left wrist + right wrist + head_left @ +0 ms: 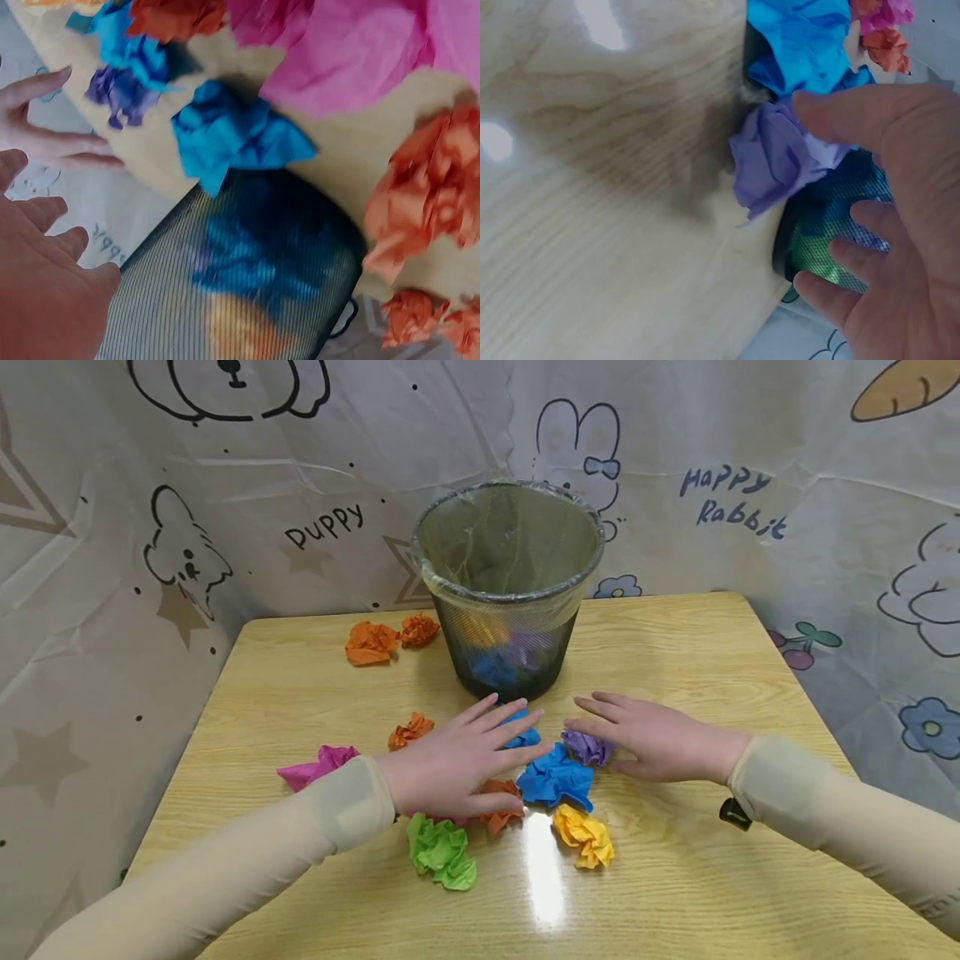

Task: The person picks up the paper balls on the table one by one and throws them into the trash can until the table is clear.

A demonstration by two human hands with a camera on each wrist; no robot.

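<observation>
My left hand [465,760] reaches over crumpled paper balls with its fingers spread, holding nothing. Partly under it lie a red-orange ball [502,807] and a pink one [322,767]. Two blue balls [557,777] lie by its fingertips. On the other side, my right hand [660,739] stretches inward, fingers extended and apart. A purple paper ball [776,161] is nearest to it, and the thumb overlaps that ball's edge in the right wrist view. Green [441,853] and yellow [585,837] balls lie toward the table's front.
A black mesh bin [510,597] lined with a clear bag stands behind the hands, with blue, purple and orange paper inside. Two orange balls [371,643] lie left of it, another [411,732] nearer. Printed cloth [675,427] hangs around the wooden table [675,877].
</observation>
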